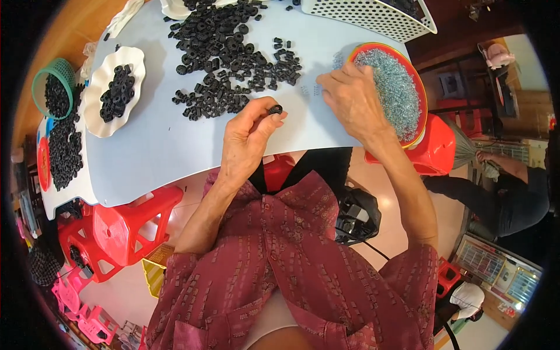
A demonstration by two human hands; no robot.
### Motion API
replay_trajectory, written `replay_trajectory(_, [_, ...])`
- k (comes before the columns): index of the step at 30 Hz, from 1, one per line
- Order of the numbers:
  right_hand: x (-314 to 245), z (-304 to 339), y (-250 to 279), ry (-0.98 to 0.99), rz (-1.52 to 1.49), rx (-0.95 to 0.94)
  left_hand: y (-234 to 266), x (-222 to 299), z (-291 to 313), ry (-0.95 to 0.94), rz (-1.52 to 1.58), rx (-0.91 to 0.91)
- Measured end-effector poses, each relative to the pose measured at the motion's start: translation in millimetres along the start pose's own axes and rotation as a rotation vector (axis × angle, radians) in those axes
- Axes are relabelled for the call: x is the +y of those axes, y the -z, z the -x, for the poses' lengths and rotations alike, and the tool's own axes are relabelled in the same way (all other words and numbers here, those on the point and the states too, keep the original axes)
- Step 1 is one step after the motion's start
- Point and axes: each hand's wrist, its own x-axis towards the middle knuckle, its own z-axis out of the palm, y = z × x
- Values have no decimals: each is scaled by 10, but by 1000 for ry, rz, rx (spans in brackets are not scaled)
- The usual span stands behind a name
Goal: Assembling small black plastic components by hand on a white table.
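Note:
My left hand point(242, 137) pinches a small black round plastic part point(275, 109) between thumb and fingers, above the table's near edge. My right hand point(354, 96) is lowered at the left rim of a round red tray point(423, 96) with a yellow edge. Its fingers are bent together; whatever may be between them is hidden. In the tray lies a heap of tiny clear bluish pieces point(392, 87). A few more clear pieces point(310, 90) lie on the table beside the right fingertips. Loose black plastic parts point(219, 52) spread across the table beyond my left hand.
On the left, a white wavy-edged dish point(133, 61) holds black parts, and a green basket point(38, 93) holds more. A white perforated basket point(367, 22) stands at the far right. Red stools point(114, 230) are around the table. Another person point(516, 198) is at the right.

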Motion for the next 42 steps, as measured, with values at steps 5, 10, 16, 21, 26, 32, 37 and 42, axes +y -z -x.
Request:
replay_trajectory(5, [22, -72, -110, -18, 5, 44, -1, -1, -33, -10, -5, -4])
replay_trajectory(10, [-250, -76, 18, -183, -555, 118, -12, -27, -77, -9, 26, -37])
replay_trajectory(16, [-497, -116, -6, -148, -912, 142, 18, 78, -78, 14, -140, -7])
replay_trajectory(21, [-539, -97, -98, -239, -1056, 226, 32, 33, -85, 39, -85, -18])
replay_trajectory(26, [-555, -39, -97, -321, -1197, 194, -9, 56, -73, 64, -77, 4])
replay_trajectory(32, [-603, -3, -197, -400, -1526, 198, 34, 37, -92, 77, -50, -10])
replay_trajectory(37, [-639, 32, -338, -401, -1427, 290, 15, 41, -99, 75, -61, -13])
replay_trajectory(42, [-608, 42, -329, -399, -1511, 233, 24, 37, -87, 56, -59, -13])
